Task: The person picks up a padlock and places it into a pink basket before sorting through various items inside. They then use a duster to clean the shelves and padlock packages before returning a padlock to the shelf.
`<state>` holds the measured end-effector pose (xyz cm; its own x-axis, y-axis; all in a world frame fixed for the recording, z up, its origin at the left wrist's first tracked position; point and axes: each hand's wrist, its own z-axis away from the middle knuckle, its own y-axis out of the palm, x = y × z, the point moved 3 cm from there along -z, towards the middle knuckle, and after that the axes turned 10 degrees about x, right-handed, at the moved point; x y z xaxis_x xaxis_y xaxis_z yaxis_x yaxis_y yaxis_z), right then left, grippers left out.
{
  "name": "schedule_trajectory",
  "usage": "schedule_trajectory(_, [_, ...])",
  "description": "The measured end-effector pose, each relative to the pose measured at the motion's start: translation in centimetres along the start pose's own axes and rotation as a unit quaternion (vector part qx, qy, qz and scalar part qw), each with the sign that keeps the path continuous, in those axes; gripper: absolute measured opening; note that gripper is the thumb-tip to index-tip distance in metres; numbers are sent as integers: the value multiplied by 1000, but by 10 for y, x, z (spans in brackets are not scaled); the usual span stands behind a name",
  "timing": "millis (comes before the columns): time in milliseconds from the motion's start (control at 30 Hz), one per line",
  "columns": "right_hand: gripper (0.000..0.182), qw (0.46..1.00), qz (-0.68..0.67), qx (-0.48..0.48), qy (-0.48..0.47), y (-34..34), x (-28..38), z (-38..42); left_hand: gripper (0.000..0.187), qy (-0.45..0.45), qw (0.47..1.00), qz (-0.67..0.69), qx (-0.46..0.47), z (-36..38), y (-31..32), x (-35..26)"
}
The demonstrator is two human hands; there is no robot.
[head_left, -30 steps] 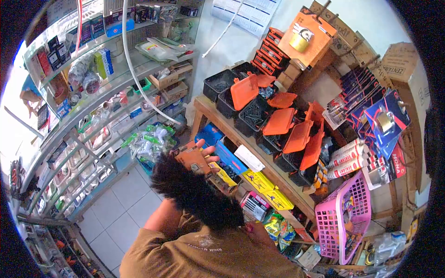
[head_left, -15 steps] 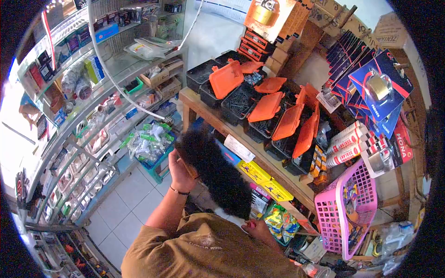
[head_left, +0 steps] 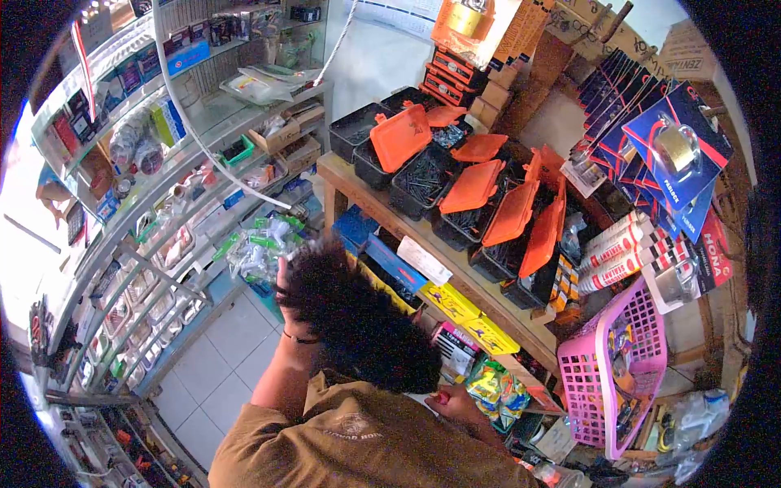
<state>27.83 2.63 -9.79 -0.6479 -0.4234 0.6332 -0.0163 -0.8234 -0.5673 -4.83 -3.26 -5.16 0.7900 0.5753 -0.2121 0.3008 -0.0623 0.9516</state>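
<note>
My left hand (head_left: 290, 305), wearing a thin dark wristband, is closed at the left side of a large brush (head_left: 370, 325) with thick black bristles. Those bristles fill the middle of the view and cover part of my fingers. On the other side, my right hand (head_left: 460, 403) is low by the bristle ends, its fingers curled together. Something small and reddish shows at its fingertips, and I cannot tell what it is. My brown shirt (head_left: 366, 439) spans the bottom of the view.
A wooden bench (head_left: 382, 213) carries black bins with orange lids (head_left: 470, 189). Below it sit yellow boxes (head_left: 464, 307). To the right are a pink basket (head_left: 579, 390), sealant tubes (head_left: 610, 272) and hanging padlock packs (head_left: 675, 154). Metal racks (head_left: 138, 301) stand left, over a tiled floor (head_left: 199, 366).
My left hand and the brush have turned and shifted left. The brush's brown edge is now hidden, and the blue and yellow boxes behind it show more. My right hand stays nearly in place.
</note>
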Motion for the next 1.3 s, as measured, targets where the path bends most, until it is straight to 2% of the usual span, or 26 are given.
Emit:
schedule_trajectory(100, [35, 999, 3, -12, 42, 7, -5, -7, 73, -34, 998, 9, 57, 0, 21, 7])
schedule_trajectory(167, [38, 996, -22, -51, 76, 14, -16, -9, 81, -29, 996, 31, -74, 2, 24, 8])
schedule_trajectory(200, [38, 996, -19, -49, 75, 19, -26, -12, 81, -26, 996, 32, -75, 2, 22, 8])
schedule_trajectory(267, [40, 997, 39, 62, 24, 25, -31, -19, 84, -1, 999, -32, 32, -4, 19, 9])
schedule_trajectory(300, [40, 997, 40, 62, 24, 22, -26, -17, 85, -1, 995, 14, 104, -6, 4, 10])
schedule_trajectory(367, [41, 996, -29, 42, 70, -2, 13, -10, 84, 12, 993, 6, 119, -5, 16, 6])
schedule_trajectory(400, [41, 996, -29, 41, 69, 2, 5, -15, 83, 12, 992, -21, 124, -5, 26, 1])
schedule_trajectory(433, [40, 997, -16, 7, 80, 9, -11, -21, 80, 18, 998, 47, -49, -2, 34, 1])
schedule_trajectory(467, [40, 995, -3, -26, 91, 12, -15, -23, 78, 14, 998, 25, -47, -2, 36, 0])
schedule_trajectory(533, [39, 998, 30, -14, 49, 14, -12, -24, 80, 5, 999, -43, 0, -7, 35, -2])
schedule_trajectory(600, [40, 994, 40, 87, 56, 14, -11, -27, 82, -19, 987, 33, 157, -11, 25, -4])
schedule_trajectory(633, [39, 992, 62, 75, 83, 4, 1, -24, 85, -15, 995, 2, 103, -9, 21, -3])
schedule_trajectory(667, [39, 992, 61, 76, 85, 6, -5, -24, 82, -21, 995, -33, 93, -7, 41, -8])
schedule_trajectory(733, [35, 996, -38, -55, 55, 6, -15, -23, 78, -1, 998, 57, -34, -6, 39, -6])
schedule_trajectory(767, [34, 997, -44, -32, 45, 7, -14, -23, 75, 0, 999, 30, -37, -10, 44, -3])
schedule_trajectory(800, [34, 997, -48, -35, 48, 9, -16, -22, 76, 2, 997, -57, 46, -15, 42, -1])
schedule_trajectory(867, [34, 997, -8, 68, 43, 17, -25, -30, 78, -24, 986, 24, 164, -25, 35, 0])
schedule_trajectory(900, [31, 998, 24, 24, 44, 25, -42, -34, 78, -25, 986, 11, 166, -27, 34, 1])
schedule_trajectory(933, [31, 998, 25, 21, 46, 23, -34, -33, 78, -28, 992, -9, 126, -25, 47, 0])
schedule_trajectory(1000, [28, 994, 6, -48, 95, 17, -13, -28, 78, -34, 984, 176, -2, -25, 44, 2])
schedule_trajectory(1033, [28, 994, 8, -50, 95, 21, -27, -32, 78, -26, 999, 43, 7, -29, 47, 5])
schedule_trajectory(1067, [29, 998, -5, -35, 52, 31, -46, -38, 78, -26, 999, 44, 8, -33, 42, 6])
schedule_trajectory(1133, [30, 1000, -17, -24, 10, 29, -49, -39, 76, -51, 971, 36, 230, -40, 37, 9])
schedule_trajectory(1200, [31, 996, -5, -70, 58, 1, -11, -31, 77, -42, 972, 47, 228, -39, 34, 10])
schedule_trajectory(1267, [31, 996, -9, -62, 63, -3, -3, -31, 78, -33, 982, 181, 31, -36, 36, 6])
schedule_trajectory(1300, [31, 996, -12, -53, 67, -4, -2, -31, 75, -31, 974, 226, -18, -37, 45, 10])
